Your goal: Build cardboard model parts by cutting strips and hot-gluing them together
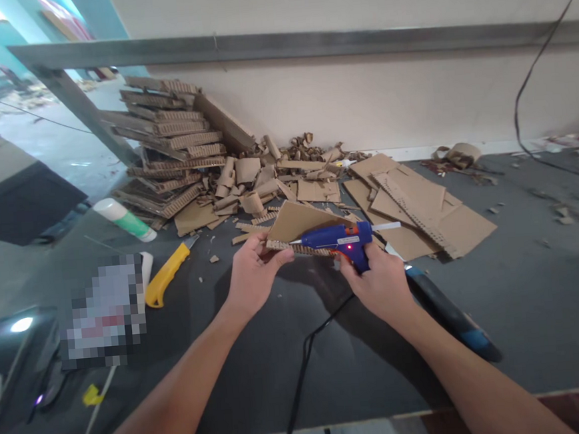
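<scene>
My left hand (251, 273) pinches the near left edge of a brown cardboard piece (297, 222) and holds it tilted above the dark table (527, 305). My right hand (377, 283) grips a blue glue gun (344, 238) with an orange trigger and a lit red light. The gun's nozzle points left along the corrugated edge of the cardboard, close to my left fingers. A white glue stick pokes out of the gun's back. Its black cord (305, 359) runs down toward the table's near edge.
A stack of corrugated strips (168, 143) and loose scraps lie at the back by the wall. Flat cardboard sheets (419, 210) lie to the right. A yellow utility knife (166, 275), a white and green bottle (124, 218) and a blurred patch sit at left. A dark blue-tipped tool (447, 315) lies under my right forearm.
</scene>
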`<move>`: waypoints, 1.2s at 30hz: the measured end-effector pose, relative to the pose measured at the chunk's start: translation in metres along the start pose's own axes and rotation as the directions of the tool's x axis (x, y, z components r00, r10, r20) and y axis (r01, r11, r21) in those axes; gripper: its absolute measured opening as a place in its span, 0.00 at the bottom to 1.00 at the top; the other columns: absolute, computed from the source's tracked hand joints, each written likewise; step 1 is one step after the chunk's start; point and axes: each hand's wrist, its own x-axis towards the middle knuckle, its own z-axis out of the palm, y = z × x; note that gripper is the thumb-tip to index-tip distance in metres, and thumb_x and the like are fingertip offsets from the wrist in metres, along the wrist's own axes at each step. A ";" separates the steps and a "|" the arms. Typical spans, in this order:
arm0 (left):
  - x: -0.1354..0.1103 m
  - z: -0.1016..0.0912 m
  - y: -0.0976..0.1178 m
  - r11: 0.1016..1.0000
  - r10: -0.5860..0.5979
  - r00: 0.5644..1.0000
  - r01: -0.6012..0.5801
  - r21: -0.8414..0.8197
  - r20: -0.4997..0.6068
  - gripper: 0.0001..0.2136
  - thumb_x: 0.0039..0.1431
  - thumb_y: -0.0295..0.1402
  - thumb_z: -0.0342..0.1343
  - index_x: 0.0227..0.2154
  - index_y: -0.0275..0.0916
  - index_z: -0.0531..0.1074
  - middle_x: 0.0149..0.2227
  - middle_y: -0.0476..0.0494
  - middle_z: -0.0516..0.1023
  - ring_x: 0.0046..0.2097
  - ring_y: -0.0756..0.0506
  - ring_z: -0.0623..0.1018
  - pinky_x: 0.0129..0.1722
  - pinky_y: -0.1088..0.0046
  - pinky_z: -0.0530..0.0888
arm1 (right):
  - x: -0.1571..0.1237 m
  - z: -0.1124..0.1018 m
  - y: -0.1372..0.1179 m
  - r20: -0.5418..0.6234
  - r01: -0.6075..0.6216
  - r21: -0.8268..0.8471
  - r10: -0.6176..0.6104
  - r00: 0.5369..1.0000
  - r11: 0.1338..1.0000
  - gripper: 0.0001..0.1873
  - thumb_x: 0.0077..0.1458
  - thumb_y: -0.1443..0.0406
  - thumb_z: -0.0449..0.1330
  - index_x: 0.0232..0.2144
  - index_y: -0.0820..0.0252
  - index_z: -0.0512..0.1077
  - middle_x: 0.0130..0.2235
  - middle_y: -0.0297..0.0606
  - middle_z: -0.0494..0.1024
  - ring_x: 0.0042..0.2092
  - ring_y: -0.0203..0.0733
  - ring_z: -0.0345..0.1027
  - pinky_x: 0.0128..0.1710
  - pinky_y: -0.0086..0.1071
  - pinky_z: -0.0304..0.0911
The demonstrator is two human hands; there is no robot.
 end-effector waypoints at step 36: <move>0.011 -0.008 -0.005 0.994 -0.012 0.995 0.001 -0.114 -0.099 0.20 0.45 0.33 0.69 0.41 0.35 0.72 0.35 0.46 0.81 0.36 0.48 0.79 0.39 0.68 0.82 | 0.006 -0.005 0.009 0.076 -0.083 -0.068 0.088 0.993 0.994 0.12 0.52 0.59 0.55 0.36 0.58 0.73 0.16 0.30 0.67 0.20 0.44 0.67 0.24 0.33 0.58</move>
